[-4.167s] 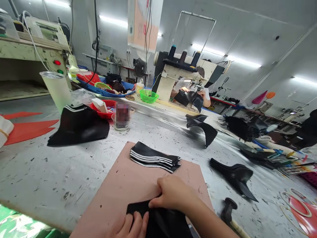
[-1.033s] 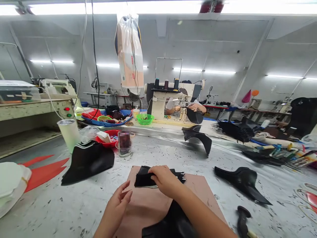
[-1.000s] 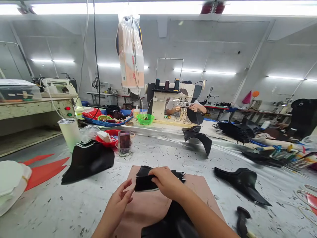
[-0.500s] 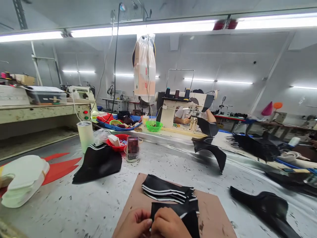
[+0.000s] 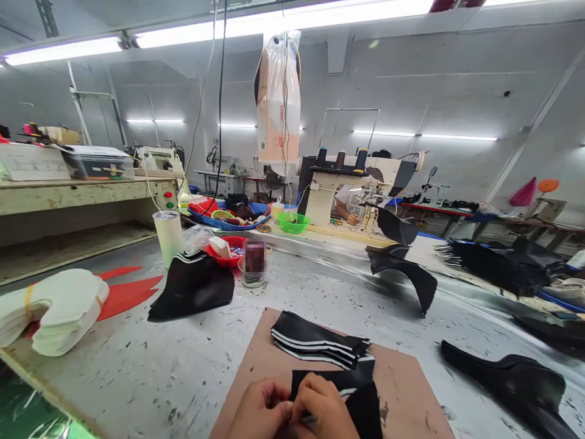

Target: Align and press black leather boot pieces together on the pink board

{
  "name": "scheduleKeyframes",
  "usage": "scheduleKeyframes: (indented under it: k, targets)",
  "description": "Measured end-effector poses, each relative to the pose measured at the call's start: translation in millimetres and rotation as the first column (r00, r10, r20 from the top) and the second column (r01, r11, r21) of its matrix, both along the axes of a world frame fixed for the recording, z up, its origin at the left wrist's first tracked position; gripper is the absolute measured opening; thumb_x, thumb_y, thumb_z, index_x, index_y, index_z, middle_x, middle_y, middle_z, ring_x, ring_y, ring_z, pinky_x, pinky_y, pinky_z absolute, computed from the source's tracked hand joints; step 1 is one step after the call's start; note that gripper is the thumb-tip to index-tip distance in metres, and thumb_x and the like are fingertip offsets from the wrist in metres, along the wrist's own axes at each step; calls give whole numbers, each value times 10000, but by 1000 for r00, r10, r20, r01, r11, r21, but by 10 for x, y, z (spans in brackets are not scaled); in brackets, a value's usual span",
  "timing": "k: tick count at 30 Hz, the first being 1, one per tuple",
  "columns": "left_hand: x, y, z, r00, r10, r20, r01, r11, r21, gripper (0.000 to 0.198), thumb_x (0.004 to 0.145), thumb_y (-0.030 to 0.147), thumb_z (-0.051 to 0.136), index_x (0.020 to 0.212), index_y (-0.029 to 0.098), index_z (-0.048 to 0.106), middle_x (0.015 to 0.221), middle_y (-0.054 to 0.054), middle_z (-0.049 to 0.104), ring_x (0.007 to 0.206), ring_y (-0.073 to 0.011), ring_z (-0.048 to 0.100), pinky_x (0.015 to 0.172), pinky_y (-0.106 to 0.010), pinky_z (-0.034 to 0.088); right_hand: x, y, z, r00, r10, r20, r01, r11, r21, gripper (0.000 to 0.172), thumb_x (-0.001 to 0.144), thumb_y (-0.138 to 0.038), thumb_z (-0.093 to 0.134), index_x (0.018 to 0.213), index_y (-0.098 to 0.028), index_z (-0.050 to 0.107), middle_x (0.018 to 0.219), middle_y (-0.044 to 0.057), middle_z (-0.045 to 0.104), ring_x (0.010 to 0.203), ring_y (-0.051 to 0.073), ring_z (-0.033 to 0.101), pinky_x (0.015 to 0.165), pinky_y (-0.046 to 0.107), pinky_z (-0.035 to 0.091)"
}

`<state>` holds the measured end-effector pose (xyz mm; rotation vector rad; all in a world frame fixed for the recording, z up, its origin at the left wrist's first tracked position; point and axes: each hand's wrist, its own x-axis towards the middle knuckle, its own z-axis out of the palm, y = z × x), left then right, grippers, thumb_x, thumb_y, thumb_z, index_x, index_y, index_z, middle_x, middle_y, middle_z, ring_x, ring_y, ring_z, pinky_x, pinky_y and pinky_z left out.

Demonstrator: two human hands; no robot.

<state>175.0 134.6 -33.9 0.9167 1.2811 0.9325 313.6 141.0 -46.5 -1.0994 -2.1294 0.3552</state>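
Observation:
My left hand and my right hand meet at the bottom edge of the view, both pinched shut on the left end of a black fabric piece with a white stripe. The piece lies on a brown board. Just beyond my hands a stack of black striped pieces rests on the same board.
A black folded piece, a jar, a tall cup and a red bowl stand at the left middle. White cut shapes lie far left. Black shoe parts lie right. Across the table a person works at a sewing machine.
My right hand lifted one striped piece off the stack and drew it toward me. Both hands then closed on its end. The view has tilted up and shifted.

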Motion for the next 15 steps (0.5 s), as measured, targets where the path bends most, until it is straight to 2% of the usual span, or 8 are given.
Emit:
scheduleKeyframes:
  k: [4, 7, 8, 10, 11, 12, 14, 15]
  targets:
    - [-18, 7, -18, 988, -3, -156, 7, 1000, 26, 124, 572, 287, 611, 626, 192, 554, 567, 44, 528, 595, -164, 536, 555, -280, 396, 50, -27, 73, 998, 67, -6, -66, 996, 52, 222, 613, -13, 602, 638, -226, 544, 746, -26, 621, 685, 145, 598, 622, 243, 430]
    - [-45, 4, 27, 953, -10, -302, 32, 997, 66, 28, 567, 199, 549, 589, 185, 557, 564, 35, 534, 609, -170, 528, 560, -276, 360, 193, -65, 144, 978, 162, -134, -180, 974, -136, 138, 750, -122, 566, 700, -236, 505, 807, -4, 679, 761, 172, 641, 694, 284, 485]
    - [-56, 5, 51, 937, -13, -348, 45, 996, 82, 16, 562, 182, 540, 572, 187, 552, 560, 34, 535, 612, -173, 525, 563, -277, 347, 280, -74, 180, 967, 142, -210, -188, 958, -215, 110, 808, -192, 535, 718, -239, 492, 794, 4, 686, 762, 177, 651, 716, 304, 499]
    - [-74, 9, 100, 907, -16, -421, 69, 992, 110, 30, 568, 170, 532, 554, 197, 531, 551, 39, 529, 608, -174, 516, 568, -276, 331, 527, -85, 284, 926, -33, -377, -93, 946, -311, 179, 874, -359, 481, 737, -244, 481, 712, 13, 662, 725, 195, 654, 717, 349, 517]
    - [-81, 12, 122, 895, -15, -445, 78, 989, 122, 44, 578, 169, 528, 552, 202, 515, 551, 42, 526, 609, -173, 515, 571, -274, 327, 689, -91, 350, 868, -168, -467, 2, 942, -334, 219, 875, -438, 477, 766, -248, 491, 660, 2, 630, 694, 201, 646, 708, 375, 523]
    - [-87, 16, 140, 887, -15, -462, 85, 988, 131, 59, 586, 168, 523, 549, 207, 498, 552, 44, 521, 609, -172, 513, 572, -273, 326, 874, -104, 421, 777, -299, -554, 102, 928, -357, 249, 852, -502, 500, 815, -256, 508, 627, -14, 595, 675, 203, 635, 706, 402, 527]
    - [-96, 26, 162, 882, -30, -471, 104, 986, 133, 77, 599, 170, 515, 554, 213, 470, 551, 47, 515, 603, -168, 519, 570, -268, 337, 1290, -171, 544, 528, -504, -684, 273, 863, -425, 313, 776, -555, 591, 940, -297, 524, 611, -46, 542, 631, 184, 603, 715, 440, 526]
    - [-100, 30, 167, 885, -46, -463, 116, 986, 123, 76, 609, 176, 509, 564, 215, 462, 548, 51, 512, 590, -165, 526, 563, -265, 349, 1504, -237, 582, 411, -564, -716, 330, 824, -460, 338, 747, -561, 618, 978, -332, 526, 602, -58, 517, 580, 160, 575, 714, 446, 520]
